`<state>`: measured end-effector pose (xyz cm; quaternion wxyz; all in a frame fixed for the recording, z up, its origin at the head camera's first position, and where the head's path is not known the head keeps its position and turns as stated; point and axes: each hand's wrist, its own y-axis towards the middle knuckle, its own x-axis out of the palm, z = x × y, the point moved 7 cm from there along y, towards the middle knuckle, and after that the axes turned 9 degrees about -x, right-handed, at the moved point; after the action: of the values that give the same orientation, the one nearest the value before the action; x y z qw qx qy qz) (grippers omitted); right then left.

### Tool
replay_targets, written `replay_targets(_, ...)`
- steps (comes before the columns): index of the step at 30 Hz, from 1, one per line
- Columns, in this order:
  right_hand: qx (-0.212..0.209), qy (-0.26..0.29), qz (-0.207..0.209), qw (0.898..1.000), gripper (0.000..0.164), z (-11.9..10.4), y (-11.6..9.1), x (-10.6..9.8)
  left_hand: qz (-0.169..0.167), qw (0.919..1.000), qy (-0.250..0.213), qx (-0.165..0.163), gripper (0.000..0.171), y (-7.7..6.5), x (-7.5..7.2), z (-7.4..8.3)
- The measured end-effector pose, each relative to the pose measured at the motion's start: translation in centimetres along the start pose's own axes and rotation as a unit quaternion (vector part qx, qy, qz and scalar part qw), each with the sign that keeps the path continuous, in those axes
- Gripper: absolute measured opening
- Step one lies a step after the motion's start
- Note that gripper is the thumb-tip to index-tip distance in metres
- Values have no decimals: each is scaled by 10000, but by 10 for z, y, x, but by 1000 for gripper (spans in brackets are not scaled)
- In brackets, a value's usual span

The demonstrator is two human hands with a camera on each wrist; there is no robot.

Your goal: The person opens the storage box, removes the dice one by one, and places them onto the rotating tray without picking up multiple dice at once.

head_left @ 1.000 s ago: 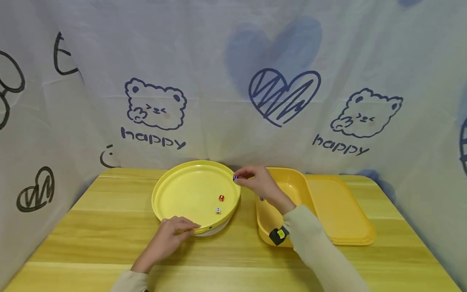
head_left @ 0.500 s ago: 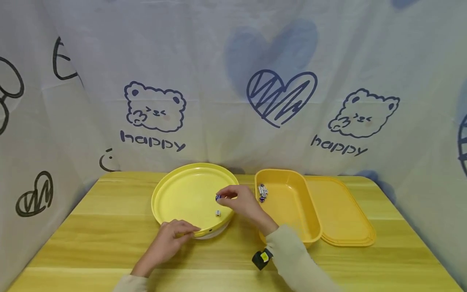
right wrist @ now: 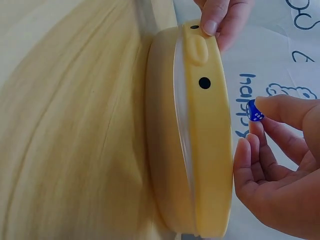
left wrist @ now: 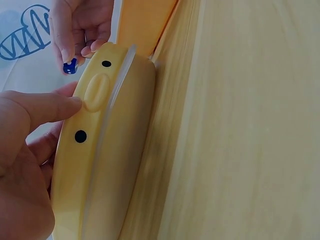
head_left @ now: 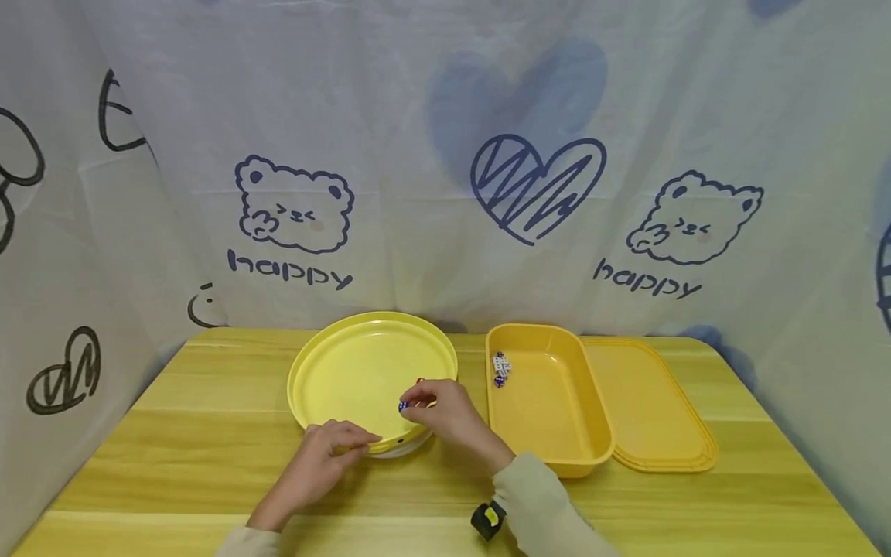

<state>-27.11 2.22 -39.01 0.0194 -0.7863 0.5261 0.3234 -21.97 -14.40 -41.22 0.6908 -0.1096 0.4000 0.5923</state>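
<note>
My right hand (head_left: 448,414) pinches a blue die with white dots (right wrist: 255,112) between thumb and finger, over the near right part of a round yellow tray (head_left: 355,371). Just behind those fingers a bit of a red die (head_left: 420,380) shows on the tray. At the tray's near edge my left hand (head_left: 322,460) pinches the rim, its thumb (left wrist: 65,109) on the outer wall beside a moulded beak and black dot eyes. To the right, an orange-yellow box (head_left: 550,422) has several white and blue dice (head_left: 501,367) gathered along its left wall.
A flat orange-yellow lid (head_left: 654,406) lies right of the box. Everything stands on a wood-grain table (head_left: 167,464), with a printed cloth (head_left: 418,232) hanging behind it. A black strap piece with a yellow patch (head_left: 489,520) hangs by the right wrist.
My right hand has moved left and toward me with the blue die, from beside the box to over the tray. It now hides the white die. The left hand stays at the rim.
</note>
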Motion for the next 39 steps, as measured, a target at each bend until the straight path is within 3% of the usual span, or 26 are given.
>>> replay_targets(21,35,-32,116,9999,11,6,0,2,22,10000,59,-54,19,-1,0,0)
replay_targets(39,69,-178,49,9998,23,8,-1,1,-33,10000,31,-28,18,0,2,0)
